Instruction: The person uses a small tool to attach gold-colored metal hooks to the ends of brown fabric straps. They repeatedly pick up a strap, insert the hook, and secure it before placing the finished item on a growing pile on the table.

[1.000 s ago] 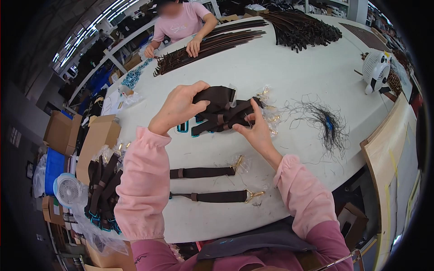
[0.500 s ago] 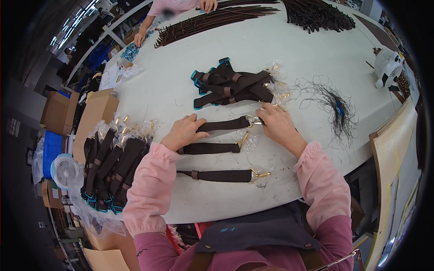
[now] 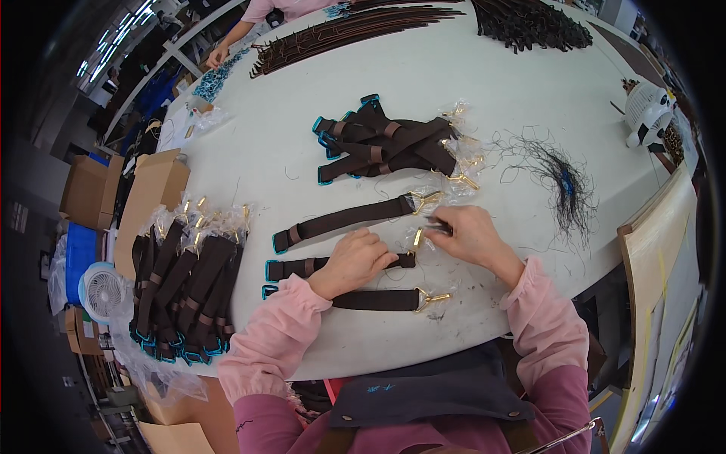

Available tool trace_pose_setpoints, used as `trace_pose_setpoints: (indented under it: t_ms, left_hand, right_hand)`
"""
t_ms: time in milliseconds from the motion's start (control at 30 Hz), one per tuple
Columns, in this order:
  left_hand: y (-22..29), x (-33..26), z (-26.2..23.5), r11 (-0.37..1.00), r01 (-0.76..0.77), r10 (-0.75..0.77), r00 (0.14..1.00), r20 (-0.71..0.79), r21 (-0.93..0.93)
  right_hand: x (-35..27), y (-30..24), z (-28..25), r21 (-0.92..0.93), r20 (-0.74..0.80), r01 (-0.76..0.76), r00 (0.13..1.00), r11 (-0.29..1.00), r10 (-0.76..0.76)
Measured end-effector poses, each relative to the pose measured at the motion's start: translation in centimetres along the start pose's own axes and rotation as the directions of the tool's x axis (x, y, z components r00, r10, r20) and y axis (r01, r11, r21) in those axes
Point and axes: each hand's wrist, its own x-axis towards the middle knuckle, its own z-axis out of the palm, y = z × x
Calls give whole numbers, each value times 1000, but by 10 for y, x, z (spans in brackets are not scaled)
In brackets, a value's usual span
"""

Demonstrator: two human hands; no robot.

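Observation:
Three dark brown webbing straps lie side by side in front of me, with teal buckles at the left and gold clips at the right. My left hand [image 3: 353, 261] presses its closed fingers on the middle strap [image 3: 287, 269], near the clip end. My right hand [image 3: 470, 233] is closed on a small dark pointed tool [image 3: 439, 224] that looks like thread snips, mostly hidden by the fingers. The tool is beside the middle strap's gold clip [image 3: 417, 238]. Beyond lies the far strap [image 3: 348, 220]; the near strap [image 3: 378, 300] is partly under my left forearm.
Farther back lies a pile of straps [image 3: 386, 140]; another heap of straps [image 3: 200, 287] is at the left edge. Loose dark threads [image 3: 567, 185] and a white fan [image 3: 648, 113] are at the right. Across the table, another person's hand [image 3: 218, 57] touches blue pieces.
My left hand has released the far strap and moved nearer, onto the middle one. My right hand has come nearer with the tool. The far strap now lies loose, its buckle showing.

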Motion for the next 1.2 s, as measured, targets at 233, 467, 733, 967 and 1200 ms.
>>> trace_pose_setpoints:
  t_ms: [233,467,733,967,1200]
  left_hand:
    - [-47,47,25,961,9,50,977,-207,276]
    - [-33,27,37,954,99,-71,992,-106,282]
    - [-27,57,18,986,-142,127,977,-170,-83]
    - [-27,58,30,977,-165,121,951,-284,-136]
    - [-20,58,33,976,-186,115,879,-463,-111]
  right_hand:
    - [36,21,25,-244,-95,-108,992,964,87]
    - [14,38,-4,-7,42,-394,918,919,394]
    - [19,42,-11,-55,193,-206,958,977,213]
    - [26,11,-21,1,250,-52,967,999,51]
    - [48,35,-4,53,324,133,935,990,-143]
